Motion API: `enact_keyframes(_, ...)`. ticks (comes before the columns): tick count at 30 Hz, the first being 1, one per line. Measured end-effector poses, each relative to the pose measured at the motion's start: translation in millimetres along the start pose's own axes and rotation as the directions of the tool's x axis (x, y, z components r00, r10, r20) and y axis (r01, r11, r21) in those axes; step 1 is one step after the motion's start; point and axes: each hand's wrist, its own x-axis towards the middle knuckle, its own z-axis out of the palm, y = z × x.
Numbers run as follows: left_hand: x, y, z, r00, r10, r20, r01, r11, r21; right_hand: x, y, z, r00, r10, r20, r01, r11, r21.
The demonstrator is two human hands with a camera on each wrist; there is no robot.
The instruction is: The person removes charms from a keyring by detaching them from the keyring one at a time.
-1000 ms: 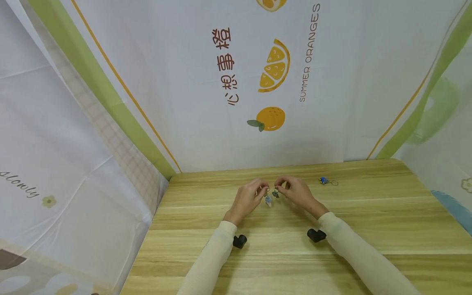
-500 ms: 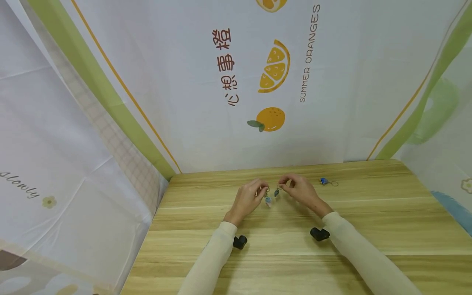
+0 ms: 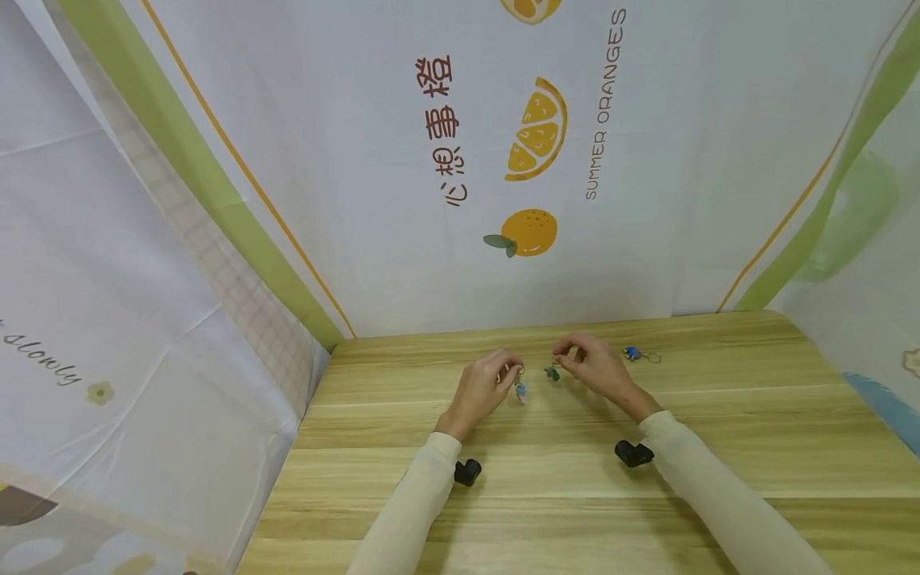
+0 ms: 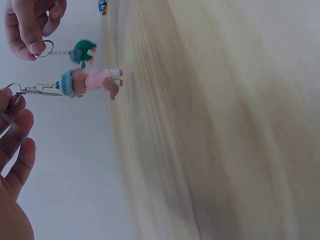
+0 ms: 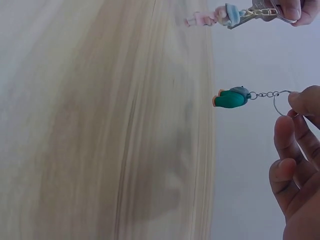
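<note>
My left hand pinches the metal ring of a keychain with a pink figure in a light blue hat. The figure dangles over the table on its chain and clasp. By its ring, my right hand holds another keychain, a small green and grey figure with orange feet. That one hangs apart from the pink figure, to its right in the head view. A blue keychain lies on the table just beyond the right hand, its ring pointing right.
The wooden table meets a white printed cloth along its back edge. More cloth hangs at the left side. A black wrist camera sits by the left cuff and another black camera by the right.
My right hand has drawn away to the right with the green figure keychain, widening the gap between the two keychains. The left hand has stayed nearly still. The blue keychain lies where it was.
</note>
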Motion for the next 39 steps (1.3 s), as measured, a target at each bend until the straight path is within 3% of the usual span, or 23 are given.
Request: enact_keyframes(39,-3.0,-2.7,-1.4,1.000,0.015,-0.008,-0.015,1.000,0.001,-22.3,32,-42,0.997,0.048,-0.057,-0.050,0.998,-0.039)
